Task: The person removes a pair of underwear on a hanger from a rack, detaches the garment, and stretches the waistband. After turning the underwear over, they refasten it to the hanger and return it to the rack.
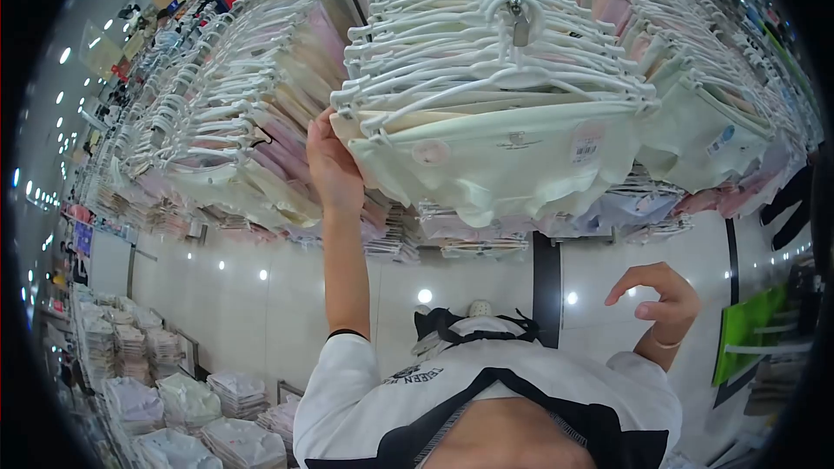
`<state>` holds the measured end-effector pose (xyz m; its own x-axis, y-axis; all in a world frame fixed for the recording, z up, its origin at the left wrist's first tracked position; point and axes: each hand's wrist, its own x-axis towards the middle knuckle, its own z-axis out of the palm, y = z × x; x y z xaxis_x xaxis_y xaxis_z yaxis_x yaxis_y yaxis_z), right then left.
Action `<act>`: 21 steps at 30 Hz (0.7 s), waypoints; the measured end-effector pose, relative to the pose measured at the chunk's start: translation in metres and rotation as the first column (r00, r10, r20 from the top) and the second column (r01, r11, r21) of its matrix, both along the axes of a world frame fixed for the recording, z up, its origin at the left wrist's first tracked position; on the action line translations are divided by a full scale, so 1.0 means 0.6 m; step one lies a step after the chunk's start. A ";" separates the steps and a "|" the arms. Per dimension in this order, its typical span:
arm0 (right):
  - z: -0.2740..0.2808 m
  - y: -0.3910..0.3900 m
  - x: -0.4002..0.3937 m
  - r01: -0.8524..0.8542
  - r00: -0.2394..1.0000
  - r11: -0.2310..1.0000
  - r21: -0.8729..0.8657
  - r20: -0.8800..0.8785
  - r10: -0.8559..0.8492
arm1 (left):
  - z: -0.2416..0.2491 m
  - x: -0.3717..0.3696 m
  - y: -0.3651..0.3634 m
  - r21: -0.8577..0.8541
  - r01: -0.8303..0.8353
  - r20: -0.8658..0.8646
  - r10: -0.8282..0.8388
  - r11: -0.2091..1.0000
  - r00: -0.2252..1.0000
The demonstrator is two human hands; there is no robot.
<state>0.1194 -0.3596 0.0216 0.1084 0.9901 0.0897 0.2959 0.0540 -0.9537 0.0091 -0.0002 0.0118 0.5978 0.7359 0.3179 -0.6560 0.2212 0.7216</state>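
My left hand [336,171] is raised to the left edge of a row of hanging underpants. Its fingers curl at the side of a cream pair [346,128], with some fingertips hidden behind the fabric. In front of that hangs a pale green pair of underpants [512,165] with a round sticker and a barcode label. A white plastic hanger [512,78] with clips carries it, and its hook loops over a metal rail end [519,24]. Lower down at the right, my right hand [662,293] is held in the air, fingers loosely bent and apart, holding nothing.
More underpants on hangers fill the racks at left [234,139] and right [704,122]. Folded garments [556,224] sit beneath the middle rack. Stacks of packed garments [187,399] stand at lower left. A green panel [749,334] is at right, near a person's dark-clothed legs [789,204].
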 end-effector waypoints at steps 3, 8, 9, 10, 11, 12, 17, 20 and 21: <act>-0.029 0.005 -0.006 0.031 0.998 1.000 0.005 -0.061 -0.030 | -0.018 0.005 0.017 0.067 -0.079 -0.001 0.079 0.995 0.997; -0.067 0.008 -0.010 0.073 0.991 0.997 0.033 -0.118 -0.069 | -0.010 0.021 0.018 0.223 -0.134 -0.131 0.165 0.966 0.978; -0.073 0.010 -0.009 0.082 0.986 0.996 0.028 -0.146 -0.077 | -0.009 0.020 0.017 0.210 -0.072 -0.149 0.104 0.975 0.983; -0.079 0.013 -0.011 0.091 0.981 0.996 0.022 -0.176 -0.086 | -0.014 0.018 0.020 0.225 -0.029 -0.199 0.075 0.974 0.977; -0.085 0.016 -0.014 0.103 0.974 0.995 0.017 -0.204 -0.097 | -0.022 0.016 0.027 0.239 0.016 -0.248 0.045 0.971 0.968; -0.090 0.022 -0.019 0.124 0.961 0.992 -0.023 -0.245 -0.126 | -0.023 0.015 0.029 0.251 0.063 -0.296 0.014 0.966 0.955; -0.172 0.050 -0.022 0.176 0.918 0.938 -0.300 -0.294 -0.266 | -0.016 0.005 0.013 0.302 0.034 -0.327 0.070 0.953 0.943; -0.397 0.011 -0.019 0.203 0.963 0.782 -0.589 0.266 -0.049 | -0.019 -0.003 0.008 0.342 0.026 -0.342 0.099 0.939 0.934; -0.481 -0.025 -0.031 0.231 0.737 0.734 -0.639 0.607 0.297 | -0.020 -0.005 0.007 0.356 0.023 -0.343 0.107 0.934 0.933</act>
<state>0.1006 -0.3748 -0.2671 0.2515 0.8134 -0.5246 0.8360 -0.4556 -0.3057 0.0063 0.0039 -0.0003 0.6891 0.6433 0.3337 -0.3485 -0.1096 0.9309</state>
